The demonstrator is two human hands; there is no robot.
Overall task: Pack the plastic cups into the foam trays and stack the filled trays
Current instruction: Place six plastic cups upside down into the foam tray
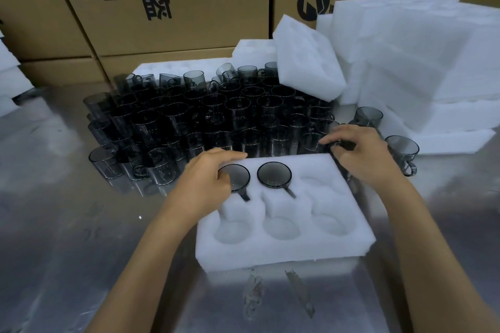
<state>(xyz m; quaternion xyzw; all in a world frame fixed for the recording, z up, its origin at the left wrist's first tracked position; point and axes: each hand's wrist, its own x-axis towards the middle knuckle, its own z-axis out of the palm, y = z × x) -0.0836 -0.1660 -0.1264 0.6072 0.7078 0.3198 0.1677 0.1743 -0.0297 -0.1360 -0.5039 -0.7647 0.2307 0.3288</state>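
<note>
Seating cups into the foam tray (284, 249) sitting at lower centre of the frame on the metal table (67, 238): two smoky cups are already sitting in the far row, the left cup (234, 178) and the middle cup (274, 174), handles pointing toward me in their slots. I'm resting my left hand (208, 184) on the tray's far-left corner, fingers loosely curled, thumb and fingertips touching the left cup's rim, more steadying than gripping. I'm reaching my right hand (359, 154) past the tray's far-right corner, fingers curled over a dark cup (342, 144) at the edge of the loose cup cluster (203, 121) filling mid-frame; how firmly I'm holding it, I can't tell. Four pockets are showing empty: far right and the whole near row. My read on doing this well: I'm aiming the next cup at the far-right pocket, rotating the handle toward me to line up with its slot before lowering, then pressing straight down so the foam isn't tearing. Spare foam trays (405, 62) are piling at upper right, cardboard cartons (162, 8) are standing behind.
</note>
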